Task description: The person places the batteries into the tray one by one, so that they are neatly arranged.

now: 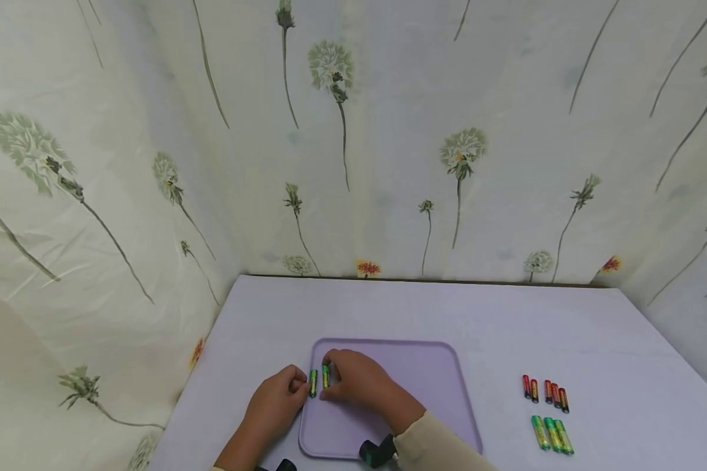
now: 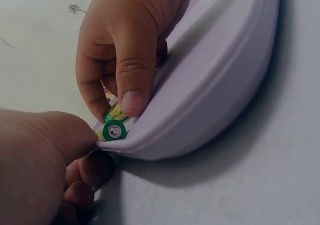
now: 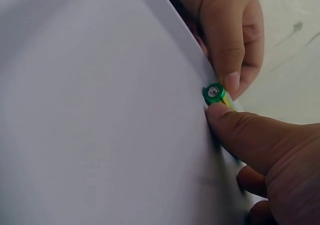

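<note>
At the left side of the lilac tray (image 1: pixel 389 454), my right hand (image 1: pixel 359 383) pinches a green-yellow battery (image 1: pixel 326 376) between thumb and finger. A second green-yellow battery (image 1: pixel 313 383) lies lengthwise along the left rim, beside my left hand (image 1: pixel 277 402). In the left wrist view, my left hand (image 2: pixel 35 160) has its thumb at the tray rim (image 2: pixel 150 147) by a battery's end (image 2: pixel 115 130), with fingers curled below the rim. The right wrist view shows my right thumb against a green battery (image 3: pixel 214 92); the left hand (image 3: pixel 230 35) is just beyond.
Right of the tray, several small red-black batteries (image 1: pixel 549 392) lie above three larger green-yellow batteries (image 1: pixel 554 434) on the white table (image 1: pixel 507 327). Black objects (image 1: pixel 377 453) are at the wrists. A flower-patterned cloth (image 1: pixel 389 131) hangs behind and beside the table.
</note>
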The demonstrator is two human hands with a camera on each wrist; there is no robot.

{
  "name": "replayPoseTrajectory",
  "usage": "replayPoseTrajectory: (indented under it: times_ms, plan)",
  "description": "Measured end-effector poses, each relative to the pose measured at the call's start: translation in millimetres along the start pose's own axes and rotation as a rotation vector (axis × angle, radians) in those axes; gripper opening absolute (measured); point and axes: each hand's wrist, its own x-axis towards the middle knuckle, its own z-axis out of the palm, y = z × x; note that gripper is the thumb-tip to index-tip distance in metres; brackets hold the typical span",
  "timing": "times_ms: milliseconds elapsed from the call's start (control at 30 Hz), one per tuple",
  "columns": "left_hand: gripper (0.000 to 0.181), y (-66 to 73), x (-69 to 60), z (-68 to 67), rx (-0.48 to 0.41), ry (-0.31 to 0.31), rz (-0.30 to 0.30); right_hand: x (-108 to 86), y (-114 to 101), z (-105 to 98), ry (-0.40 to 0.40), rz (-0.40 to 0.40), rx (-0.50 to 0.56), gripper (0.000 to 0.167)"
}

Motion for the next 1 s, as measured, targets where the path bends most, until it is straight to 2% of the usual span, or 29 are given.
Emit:
replayPoseTrajectory:
  times_ms: [367, 700, 1000]
  plan:
    - [0.007, -0.1, -2.1, -1.7, -0.021, 0.01, 0.032, 3.6, -6.9, 3.1, -0.005, -0.024, 0.016, 0.048]
    - [0.007, 2.0, -1.9, -3.4, -0.023, 0.005, 0.024, 1.9, -11.7, 3.0, -0.018, -0.015, 0.024, 0.043]
    - [0.007, 2.3, -3.1, -3.7, -0.029, 0.003, 0.009, 0.6, -18.4, 4.5, -0.022, -0.044, 0.011, 0.034]
